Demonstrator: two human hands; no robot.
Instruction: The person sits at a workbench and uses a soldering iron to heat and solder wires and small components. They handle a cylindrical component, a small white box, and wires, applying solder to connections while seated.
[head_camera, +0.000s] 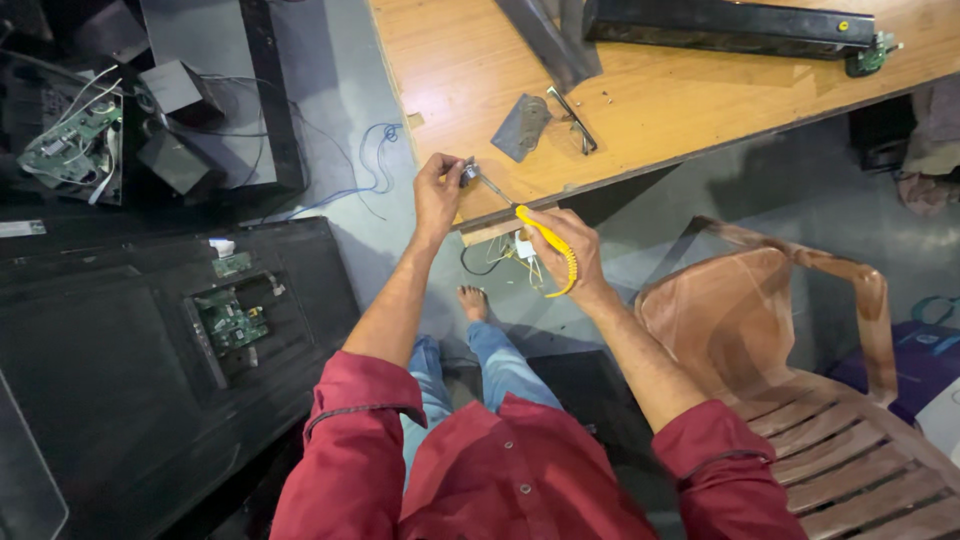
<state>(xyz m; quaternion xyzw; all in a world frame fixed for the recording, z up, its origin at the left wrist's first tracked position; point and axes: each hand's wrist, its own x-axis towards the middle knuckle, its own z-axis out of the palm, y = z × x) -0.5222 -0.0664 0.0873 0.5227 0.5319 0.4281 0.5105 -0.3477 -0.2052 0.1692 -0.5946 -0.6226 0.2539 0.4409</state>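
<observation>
I see a small dark metal part (468, 174) pinched at the near edge of the wooden table (640, 90); it is too small for me to make out more than a greyish, stubby shape. A screwdriver with a yellow handle (549, 247) meets it, its thin metal shaft running up and to the left from the handle to the part.

My left hand (437, 190) is raised with the wrist bent, fingers closed around the small part, holding it just over the table edge. My right hand (566, 245) sits nearer and to the right, fist closed on the yellow handle, which sticks out below the palm. Both forearms reach forward from red sleeves (365, 400).

Farther on the table lie a grey metal plate (520, 127) and a pair of glasses (573, 120). A brown plastic chair (800, 400) stands near right, and an opened black panel with a green circuit board (230, 322) lies to the left.
</observation>
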